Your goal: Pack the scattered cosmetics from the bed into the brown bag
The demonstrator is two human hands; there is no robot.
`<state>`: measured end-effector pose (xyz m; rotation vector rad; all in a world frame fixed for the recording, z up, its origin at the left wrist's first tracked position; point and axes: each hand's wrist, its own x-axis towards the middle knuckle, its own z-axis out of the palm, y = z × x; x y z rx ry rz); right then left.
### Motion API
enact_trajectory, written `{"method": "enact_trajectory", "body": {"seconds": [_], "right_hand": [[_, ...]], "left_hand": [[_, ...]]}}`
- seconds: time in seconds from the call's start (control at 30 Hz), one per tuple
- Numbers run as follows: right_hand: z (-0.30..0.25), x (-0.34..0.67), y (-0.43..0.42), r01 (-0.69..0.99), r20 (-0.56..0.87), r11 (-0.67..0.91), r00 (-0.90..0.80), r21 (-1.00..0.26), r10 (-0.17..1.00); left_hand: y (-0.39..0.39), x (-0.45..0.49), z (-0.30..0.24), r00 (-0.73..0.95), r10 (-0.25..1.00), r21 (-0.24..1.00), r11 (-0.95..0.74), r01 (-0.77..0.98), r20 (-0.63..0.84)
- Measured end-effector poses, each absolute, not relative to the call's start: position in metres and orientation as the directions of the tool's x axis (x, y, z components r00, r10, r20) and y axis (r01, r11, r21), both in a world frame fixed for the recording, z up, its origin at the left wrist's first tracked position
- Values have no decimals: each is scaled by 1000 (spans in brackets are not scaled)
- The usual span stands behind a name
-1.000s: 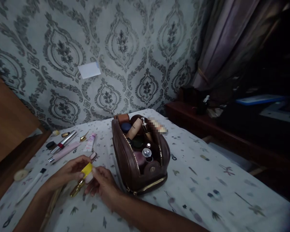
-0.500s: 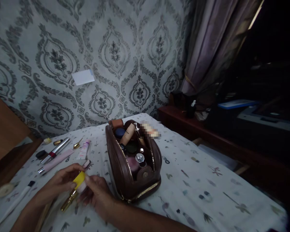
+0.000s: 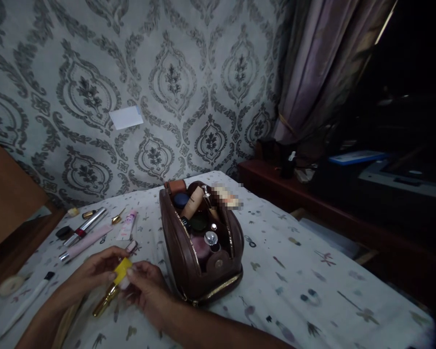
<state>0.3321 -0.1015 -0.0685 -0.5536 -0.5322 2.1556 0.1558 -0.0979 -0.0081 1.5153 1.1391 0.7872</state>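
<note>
Between both hands is a small container [image 3: 122, 270], bright yellow on top with a pale whitish lower part; its exact kind is unclear. My left hand [image 3: 100, 266] pinches its left side with closed fingers. From the right, my right hand [image 3: 145, 281] grips it with thumb and curled fingers. A gold cosmetic tube [image 3: 104, 301] shows just below the hands, and a small pinkish item [image 3: 131, 247] lies just beyond them. To the right stands an unzipped brown toiletry bag [image 3: 172, 242] holding a beige tube [image 3: 192, 202], a blue round lid [image 3: 181, 200] and a silver-capped bottle [image 3: 210, 238].
Several cosmetics lie left on the patterned sheet [image 3: 276, 257]: a pink tube [image 3: 89, 241], a silver tube [image 3: 87, 225], a small printed tube [image 3: 127, 225], a black round item [image 3: 64, 233] and a white pen-like stick [image 3: 27, 305]. A dark red ledge [image 3: 267, 177] borders the right side.
The yellow container has turned slightly between my fingers, showing more of its yellow part. Both hands keep their hold; the view has shifted a little.
</note>
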Motion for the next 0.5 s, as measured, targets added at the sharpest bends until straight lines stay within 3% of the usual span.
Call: {"method": "enact_trajectory", "body": {"seconds": [0.5], "right_hand": [[-63,337,-101,-608,-104,-600,-652,-520,751]], "left_hand": [[-100,159,-6,325,945,965,-53,255,-34]]}}
